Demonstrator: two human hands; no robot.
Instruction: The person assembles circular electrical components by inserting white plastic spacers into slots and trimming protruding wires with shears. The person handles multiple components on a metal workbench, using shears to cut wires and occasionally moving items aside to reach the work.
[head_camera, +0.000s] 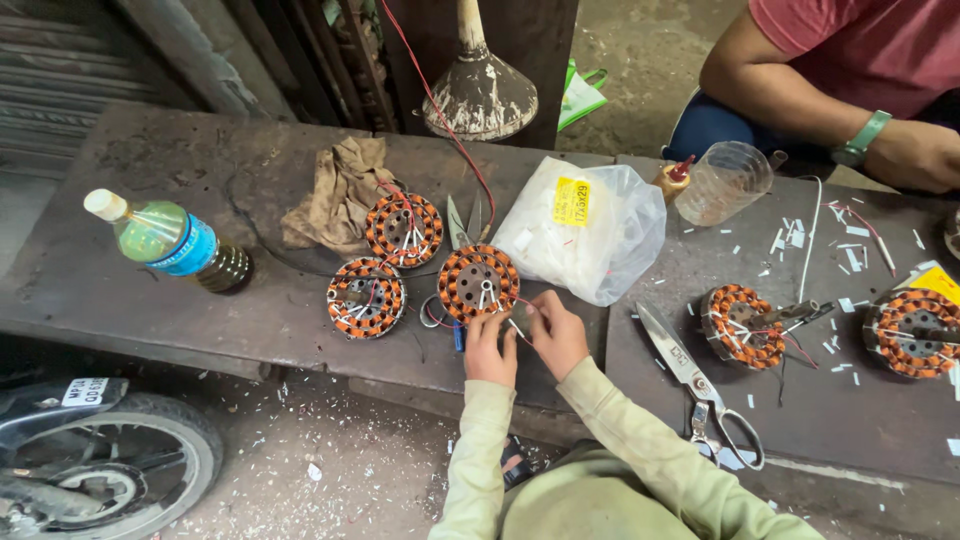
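I cannot make out the thin wire ends my fingertips pinch; they are too small. My left hand (490, 350) and right hand (557, 335) press together at the near edge of a round copper-wound stator (478, 283), ridged and orange, on the dark worn bench (150, 290). Behind it, scissors (460, 225) are half hidden. A crinkled clear bag (590, 235) with a yellow rectangular label lies just right.
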